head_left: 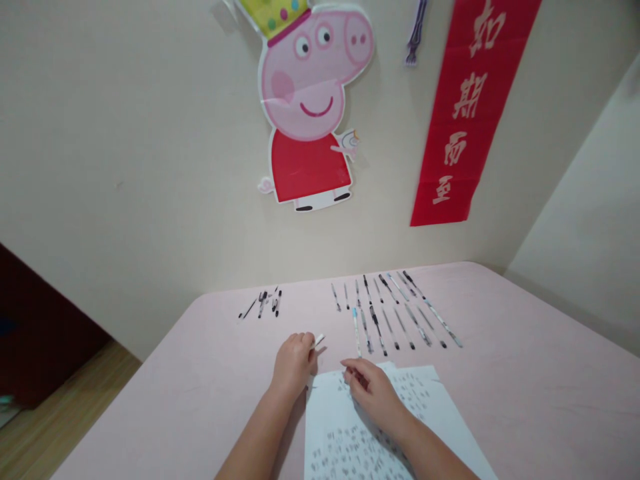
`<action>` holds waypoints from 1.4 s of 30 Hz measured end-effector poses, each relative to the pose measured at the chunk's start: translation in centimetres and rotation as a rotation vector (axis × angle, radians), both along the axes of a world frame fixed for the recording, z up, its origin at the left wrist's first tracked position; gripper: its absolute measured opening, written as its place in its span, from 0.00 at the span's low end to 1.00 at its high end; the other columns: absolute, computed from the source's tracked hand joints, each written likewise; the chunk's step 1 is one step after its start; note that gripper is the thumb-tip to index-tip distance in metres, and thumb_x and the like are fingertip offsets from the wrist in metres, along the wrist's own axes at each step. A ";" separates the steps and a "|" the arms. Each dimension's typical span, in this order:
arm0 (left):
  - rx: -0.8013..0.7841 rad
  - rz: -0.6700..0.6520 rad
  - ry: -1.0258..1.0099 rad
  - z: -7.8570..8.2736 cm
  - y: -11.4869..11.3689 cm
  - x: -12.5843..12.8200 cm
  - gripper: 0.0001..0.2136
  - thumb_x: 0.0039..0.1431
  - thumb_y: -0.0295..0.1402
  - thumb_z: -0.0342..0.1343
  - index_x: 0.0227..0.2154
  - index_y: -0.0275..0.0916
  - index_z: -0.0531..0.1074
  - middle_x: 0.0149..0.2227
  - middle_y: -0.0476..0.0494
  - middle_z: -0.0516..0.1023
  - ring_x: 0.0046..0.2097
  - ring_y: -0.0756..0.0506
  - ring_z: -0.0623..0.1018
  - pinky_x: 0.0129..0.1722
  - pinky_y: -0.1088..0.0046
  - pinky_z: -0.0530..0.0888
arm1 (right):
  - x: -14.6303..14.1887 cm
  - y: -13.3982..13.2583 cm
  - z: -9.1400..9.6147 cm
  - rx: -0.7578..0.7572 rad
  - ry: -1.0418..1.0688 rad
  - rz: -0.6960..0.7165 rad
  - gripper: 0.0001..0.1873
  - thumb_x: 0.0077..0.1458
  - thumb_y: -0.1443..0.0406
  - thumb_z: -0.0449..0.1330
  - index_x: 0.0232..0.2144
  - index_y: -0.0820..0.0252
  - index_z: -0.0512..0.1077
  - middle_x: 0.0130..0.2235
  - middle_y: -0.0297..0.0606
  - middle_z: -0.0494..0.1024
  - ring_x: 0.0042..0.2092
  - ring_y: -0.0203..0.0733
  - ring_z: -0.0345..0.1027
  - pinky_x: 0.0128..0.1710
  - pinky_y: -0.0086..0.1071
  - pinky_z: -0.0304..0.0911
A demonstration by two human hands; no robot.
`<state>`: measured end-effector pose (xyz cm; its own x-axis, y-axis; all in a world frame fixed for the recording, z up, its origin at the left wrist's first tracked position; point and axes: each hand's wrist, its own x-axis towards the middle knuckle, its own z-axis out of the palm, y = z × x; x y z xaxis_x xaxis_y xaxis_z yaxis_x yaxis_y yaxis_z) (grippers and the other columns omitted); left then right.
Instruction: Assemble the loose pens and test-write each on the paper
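My left hand (pixel 294 361) is closed around a white pen (pixel 318 341), whose pale end sticks out past the fingers just above the pink tabletop. The rest of the pen is hidden in the fist. To its right, my right hand (pixel 373 392) rests over sheets of paper (pixel 345 457) covered in handwriting. Its fingers are curled together with the fingertips pointing left; whether anything is between them is hidden. Beyond the right hand lie two rows of pens, among them a white pen with a light blue end (pixel 357 331) and a black pen (pixel 378 331).
A loose group of black pens and caps (pixel 263 305) lies at the back left of the pink-covered table (pixel 200 387). The wall behind bears a cartoon pig cutout (pixel 313 167) and a red banner (pixel 450 160). Wooden floor (pixel 85 407) shows at left.
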<state>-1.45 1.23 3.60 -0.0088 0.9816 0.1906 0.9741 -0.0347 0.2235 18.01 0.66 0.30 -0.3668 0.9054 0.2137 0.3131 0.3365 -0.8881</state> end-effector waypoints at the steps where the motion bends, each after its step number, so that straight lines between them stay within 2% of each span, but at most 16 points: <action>1: 0.014 0.000 -0.094 0.0 0.0 0.2 0.06 0.52 0.24 0.51 0.31 0.39 0.69 0.30 0.46 0.74 0.36 0.46 0.72 0.36 0.72 0.64 | 0.0 0.0 0.1 0.004 0.017 0.009 0.16 0.54 0.67 0.52 0.43 0.61 0.74 0.36 0.41 0.77 0.34 0.40 0.69 0.36 0.33 0.65; 3: 0.017 -0.015 -0.319 -0.3 0.1 0.8 0.05 0.50 0.25 0.52 0.31 0.39 0.69 0.27 0.50 0.72 0.32 0.48 0.71 0.32 0.74 0.64 | 0.1 -0.1 0.3 0.024 0.058 0.049 0.20 0.53 0.69 0.52 0.48 0.57 0.72 0.41 0.42 0.76 0.36 0.39 0.70 0.37 0.32 0.66; 6: -0.016 -0.076 -0.633 -1.2 0.3 2.0 0.04 0.48 0.27 0.54 0.29 0.39 0.69 0.24 0.53 0.70 0.26 0.51 0.69 0.28 0.77 0.63 | 0.2 0.0 0.3 0.086 0.121 0.131 0.26 0.52 0.72 0.51 0.53 0.52 0.68 0.50 0.41 0.72 0.47 0.41 0.68 0.44 0.35 0.66; 9: -0.013 -0.124 -0.819 -2.2 0.4 3.0 0.04 0.47 0.28 0.54 0.29 0.37 0.69 0.24 0.52 0.69 0.26 0.52 0.68 0.26 0.78 0.63 | 0.3 0.2 0.1 0.124 0.143 0.152 0.28 0.51 0.73 0.52 0.54 0.50 0.67 0.54 0.41 0.70 0.56 0.44 0.62 0.53 0.41 0.61; 14: -0.019 -0.122 -0.922 -2.7 0.5 3.2 0.05 0.47 0.31 0.56 0.28 0.37 0.69 0.23 0.52 0.69 0.25 0.53 0.67 0.25 0.79 0.62 | 0.3 0.3 0.5 0.118 0.159 0.123 0.26 0.53 0.72 0.53 0.53 0.51 0.69 0.53 0.42 0.71 0.56 0.44 0.62 0.57 0.43 0.56; 19: -0.066 -0.122 -0.999 -2.6 0.5 2.9 0.06 0.46 0.32 0.58 0.27 0.36 0.70 0.24 0.52 0.70 0.25 0.52 0.68 0.25 0.78 0.63 | 0.3 0.4 0.8 0.101 0.192 0.102 0.21 0.55 0.68 0.53 0.50 0.52 0.71 0.50 0.43 0.72 0.54 0.44 0.64 0.56 0.42 0.57; 25: -0.126 -0.155 -1.184 -2.1 0.2 2.8 0.09 0.46 0.36 0.59 0.28 0.36 0.70 0.23 0.51 0.71 0.26 0.51 0.70 0.26 0.77 0.65 | 0.7 0.4 0.2 0.067 0.275 -0.068 0.20 0.56 0.66 0.53 0.50 0.52 0.72 0.51 0.43 0.70 0.53 0.45 0.64 0.55 0.43 0.59; 28: -0.103 -0.135 -1.150 -2.0 0.1 2.6 0.08 0.47 0.35 0.58 0.28 0.36 0.70 0.26 0.48 0.73 0.29 0.49 0.73 0.27 0.76 0.67 | 1.0 0.1 0.5 0.056 0.344 -0.128 0.20 0.57 0.65 0.52 0.52 0.51 0.69 0.52 0.42 0.68 0.51 0.44 0.65 0.50 0.40 0.64; 32: -0.027 -0.126 -0.985 -2.2 0.2 2.2 0.04 0.49 0.31 0.56 0.29 0.37 0.72 0.30 0.45 0.76 0.34 0.46 0.75 0.32 0.73 0.69 | 1.2 -0.2 1.2 0.090 0.428 -0.173 0.20 0.60 0.63 0.49 0.54 0.51 0.66 0.52 0.43 0.66 0.47 0.42 0.67 0.42 0.35 0.70; 37: 0.032 -0.142 -0.756 -2.1 0.2 2.0 0.05 0.50 0.27 0.54 0.29 0.38 0.74 0.32 0.45 0.78 0.36 0.45 0.75 0.37 0.70 0.70 | 1.4 -0.2 1.3 0.129 0.451 -0.263 0.21 0.61 0.62 0.49 0.56 0.53 0.64 0.53 0.45 0.66 0.45 0.42 0.69 0.43 0.36 0.70; 42: 0.017 -0.148 -0.640 -1.4 -0.2 2.3 0.05 0.50 0.27 0.53 0.29 0.39 0.74 0.32 0.47 0.78 0.36 0.46 0.75 0.38 0.70 0.68 | 1.3 0.1 0.7 0.099 0.460 -0.279 0.22 0.61 0.62 0.48 0.57 0.52 0.61 0.56 0.44 0.63 0.50 0.43 0.68 0.45 0.36 0.69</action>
